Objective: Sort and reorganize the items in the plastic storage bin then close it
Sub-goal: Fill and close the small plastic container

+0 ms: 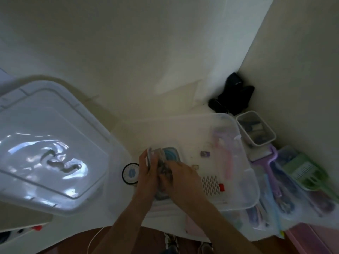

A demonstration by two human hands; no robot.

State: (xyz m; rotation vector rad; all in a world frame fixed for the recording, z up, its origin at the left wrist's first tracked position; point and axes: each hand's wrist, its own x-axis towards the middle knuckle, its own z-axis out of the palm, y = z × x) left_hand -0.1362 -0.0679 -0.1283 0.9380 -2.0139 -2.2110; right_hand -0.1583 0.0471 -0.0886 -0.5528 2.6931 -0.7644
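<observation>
Clear plastic, the storage bin (238, 162) sits open on the white desk (156, 99) and probably feels light but slippery, so its rim is the best place to hold. Its lid (45, 143) lies well apart on the left. Over the bin's near corner, the left hand (146, 173) grips a small flat case (153, 156); the right hand (180, 177) curls around something dark, too blurred to name.

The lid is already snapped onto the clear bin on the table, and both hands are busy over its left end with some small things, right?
Not quite. The head view shows the clear bin open, not closed; the lid lies apart, to its left. The rest holds: the left hand and right hand work over the bin's left end with small items.
</observation>
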